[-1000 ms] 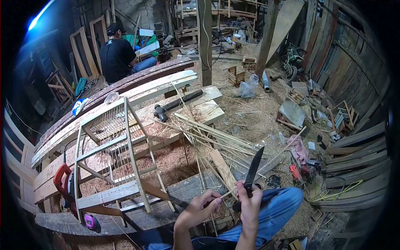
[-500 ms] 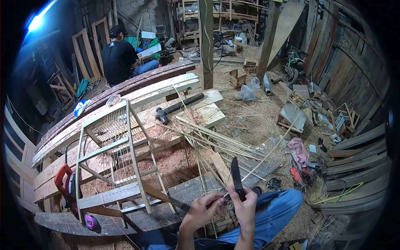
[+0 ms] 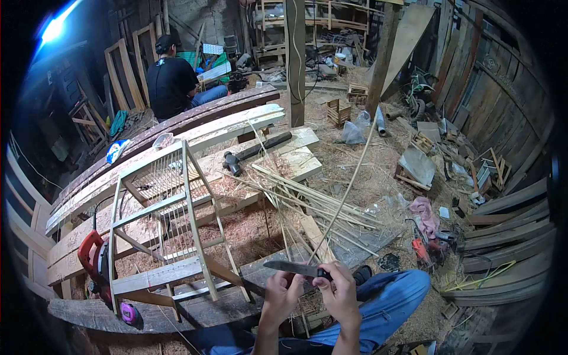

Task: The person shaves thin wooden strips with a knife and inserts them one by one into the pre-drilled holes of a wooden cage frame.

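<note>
Knife (image 3: 293, 268), clenched in right hand (image 3: 341, 291), lies flat over left hand (image 3: 280, 294) pinching bamboo strip (image 3: 346, 189), clear of cage frame (image 3: 155, 277).

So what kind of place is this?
Probably a woodworking workshop: sawdust everywhere, stacked planks, a slatted wooden cage, and the right hand holding a knife to a bamboo strip.

Left hand (image 3: 283, 296): raised, back toward the camera, fingers curled under; what it grips is hidden.
Right hand (image 3: 338, 291): raised, fingers and thumb closed on the handle of the knife (image 3: 294, 268); blade level, pointing left above the left knuckles.
Spacing: hands just beside each other, at the same height.
Left forearm (image 3: 260, 336): bare, rising from the lower edge.
Right forearm (image 3: 348, 334): bare, near parallel to the left.
</note>
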`<state>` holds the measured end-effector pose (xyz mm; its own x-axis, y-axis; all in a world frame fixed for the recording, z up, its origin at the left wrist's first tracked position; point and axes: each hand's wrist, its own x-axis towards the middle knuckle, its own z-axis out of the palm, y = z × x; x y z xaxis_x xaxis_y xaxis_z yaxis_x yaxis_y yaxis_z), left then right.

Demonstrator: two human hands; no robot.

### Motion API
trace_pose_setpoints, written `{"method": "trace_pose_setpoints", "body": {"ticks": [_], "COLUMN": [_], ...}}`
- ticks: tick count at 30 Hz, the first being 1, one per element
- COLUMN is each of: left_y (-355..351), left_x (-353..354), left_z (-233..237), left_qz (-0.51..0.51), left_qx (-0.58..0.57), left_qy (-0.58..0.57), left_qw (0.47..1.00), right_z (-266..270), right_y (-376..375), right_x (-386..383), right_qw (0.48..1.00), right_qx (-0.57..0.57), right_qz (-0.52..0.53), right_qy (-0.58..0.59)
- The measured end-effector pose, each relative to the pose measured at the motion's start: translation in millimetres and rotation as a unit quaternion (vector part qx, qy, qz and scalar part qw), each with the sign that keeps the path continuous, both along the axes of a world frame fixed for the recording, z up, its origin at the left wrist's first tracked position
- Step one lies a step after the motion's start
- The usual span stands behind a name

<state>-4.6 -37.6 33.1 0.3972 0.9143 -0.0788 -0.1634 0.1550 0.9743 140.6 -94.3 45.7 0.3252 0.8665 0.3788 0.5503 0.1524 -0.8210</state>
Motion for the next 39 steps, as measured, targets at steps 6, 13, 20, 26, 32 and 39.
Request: {"method": "trace_pose_setpoints", "body": {"ticks": [6,13,20,26,32,39], "left_y": [-1,-4,0,-2,-2,-6], "left_x": [0,1,-2,-2,-7,-3], "left_z": [4,-1,-5,-8,-22,0], "left_qz": [-0.023,-0.043,-0.113,-0.098,-0.115,-0.089], "left_qx": [-0.008,-0.008,-0.100,-0.049,0.042,0.236], "left_qy": [-0.009,0.068,-0.068,-0.012,0.056,0.065], "left_qw": [1.000,0.997,0.986,0.994,0.991,0.965], "right_z": [4,2,4,5,1,3], "right_y": [0,1,-1,0,-1,-4], "right_x": [-2,-1,-2,-1,2,3], "right_qw": [0.998,0.996,0.997,0.996,0.996,0.996], "right_qx": [0.020,0.041,0.040,0.051,0.060,0.072], "right_qz": [-0.022,-0.032,-0.022,-0.028,-0.015,0.001], "right_qy": [-0.062,-0.072,-0.062,-0.066,-0.062,-0.051]}}
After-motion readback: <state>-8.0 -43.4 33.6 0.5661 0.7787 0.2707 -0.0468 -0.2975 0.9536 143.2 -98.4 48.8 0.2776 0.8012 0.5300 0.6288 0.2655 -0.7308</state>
